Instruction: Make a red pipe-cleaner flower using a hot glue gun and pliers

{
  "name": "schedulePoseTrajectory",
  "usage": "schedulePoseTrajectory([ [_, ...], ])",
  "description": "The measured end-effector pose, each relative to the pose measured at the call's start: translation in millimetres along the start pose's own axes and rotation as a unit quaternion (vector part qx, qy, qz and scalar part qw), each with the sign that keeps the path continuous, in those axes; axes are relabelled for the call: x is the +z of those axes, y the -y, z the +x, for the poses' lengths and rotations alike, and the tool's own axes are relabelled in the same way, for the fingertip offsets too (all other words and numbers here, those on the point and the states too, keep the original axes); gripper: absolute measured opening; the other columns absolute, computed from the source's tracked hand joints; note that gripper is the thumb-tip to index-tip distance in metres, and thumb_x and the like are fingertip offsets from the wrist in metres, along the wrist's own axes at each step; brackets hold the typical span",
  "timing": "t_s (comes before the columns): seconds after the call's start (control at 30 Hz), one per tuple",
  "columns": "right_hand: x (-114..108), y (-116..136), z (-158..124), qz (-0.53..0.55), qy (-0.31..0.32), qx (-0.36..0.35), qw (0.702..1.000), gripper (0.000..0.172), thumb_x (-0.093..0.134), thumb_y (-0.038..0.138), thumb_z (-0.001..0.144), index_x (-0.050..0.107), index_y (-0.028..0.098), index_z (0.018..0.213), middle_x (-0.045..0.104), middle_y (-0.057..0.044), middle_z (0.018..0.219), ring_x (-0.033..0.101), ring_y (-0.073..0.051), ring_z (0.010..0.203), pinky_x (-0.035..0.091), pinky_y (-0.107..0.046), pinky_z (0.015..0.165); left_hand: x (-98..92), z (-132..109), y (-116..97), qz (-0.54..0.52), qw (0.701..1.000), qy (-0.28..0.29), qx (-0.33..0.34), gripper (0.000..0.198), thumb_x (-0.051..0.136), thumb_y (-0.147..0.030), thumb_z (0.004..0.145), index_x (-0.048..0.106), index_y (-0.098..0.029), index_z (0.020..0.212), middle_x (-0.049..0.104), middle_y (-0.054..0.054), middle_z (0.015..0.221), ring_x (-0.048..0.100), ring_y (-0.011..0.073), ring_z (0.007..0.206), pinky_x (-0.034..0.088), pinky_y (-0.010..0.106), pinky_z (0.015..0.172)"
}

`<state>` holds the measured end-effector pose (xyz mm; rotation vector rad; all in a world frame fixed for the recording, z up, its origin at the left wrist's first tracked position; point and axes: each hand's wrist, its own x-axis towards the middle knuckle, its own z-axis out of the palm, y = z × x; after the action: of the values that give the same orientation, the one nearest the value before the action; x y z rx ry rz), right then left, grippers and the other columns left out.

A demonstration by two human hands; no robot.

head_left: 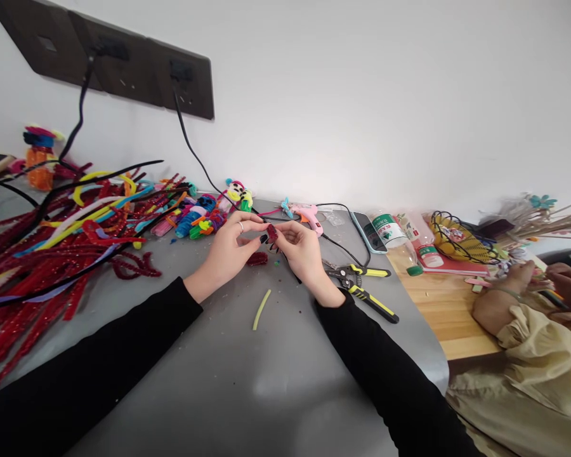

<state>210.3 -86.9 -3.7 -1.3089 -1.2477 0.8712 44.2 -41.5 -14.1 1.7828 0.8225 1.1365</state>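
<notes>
Grips of left hand [228, 251] and right hand [302, 251] both clamped, fingertips together, on a red tuft [271, 233] at centre frame, just above the counter [247, 381]. Ring on a left finger; black sleeves running to the lower corners. Directly beneath the hands, a second red bit [257, 258] lying on the counter; lower down, a pale green stub [261, 309]. Just right of the right wrist, pliers [361, 285] with yellow-and-black handles. Behind the hands, near the wall, a pink glue gun [307, 216]. Across the left of the frame, a sprawling heap of pipe cleaners [52, 241], mostly red. Right of centre, a phone [364, 231] beside two bottles [390, 230]. At the right edge, another person's hand [499, 298] over a wooden table [438, 311].
</notes>
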Motion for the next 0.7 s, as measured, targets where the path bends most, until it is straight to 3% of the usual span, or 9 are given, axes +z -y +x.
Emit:
schedulePoseTrajectory([
  [0.2,-3.5,-0.3,-0.4,-0.006,0.003,-0.001,1.0,0.037,0.075,0.056,0.078,0.068,0.021,0.088,0.071,-0.002,0.074,0.065,-0.017,0.063,0.056,-0.033,0.063,1.0,-1.2,-1.2,-0.018,1.0,0.022,-0.01,0.024,0.062,-0.024,0.085,0.077,-0.021,0.102,0.06,0.009,0.12,0.063,0.0231,0.111,0.065,0.029,0.071],
  [0.47,-6.6,-3.2,0.5,-0.039,0.015,0.007,0.999,0.036,0.076,0.055,0.079,0.07,0.02,0.085,0.071,-0.004,0.074,0.066,-0.018,0.063,0.056,-0.033,0.064,0.5,-2.2,5.1,0.019,0.998,0.045,0.031,0.021,0.059,-0.023,0.087,0.075,-0.02,0.101,0.06,0.011,0.122,0.065,0.0242,0.111,0.064,0.028,0.066],
  [0.57,-6.3,-4.2,0.2,-0.058,0.025,0.018,0.998,0.031,0.075,0.049,0.08,0.071,0.019,0.087,0.072,-0.005,0.074,0.068,-0.019,0.065,0.057,-0.033,0.065,-6.7,1.7,5.4,0.075,0.993,0.056,0.065,0.023,0.056,-0.021,0.089,0.075,-0.019,0.102,0.061,0.011,0.123,0.066,0.0242,0.112,0.065,0.033,0.076],
  [0.7,-5.4,-4.6,0.2,-0.056,0.041,0.009,0.998,0.025,0.072,0.04,0.081,0.073,0.017,0.092,0.078,-0.006,0.085,0.072,-0.02,0.077,0.059,-0.032,0.074,-16.3,4.6,-0.4,0.173,0.968,0.085,0.159,0.033,0.057,-0.018,0.092,0.071,-0.021,0.122,0.061,0.011,0.132,0.064,0.0242,0.117,0.061,0.036,0.089],
])
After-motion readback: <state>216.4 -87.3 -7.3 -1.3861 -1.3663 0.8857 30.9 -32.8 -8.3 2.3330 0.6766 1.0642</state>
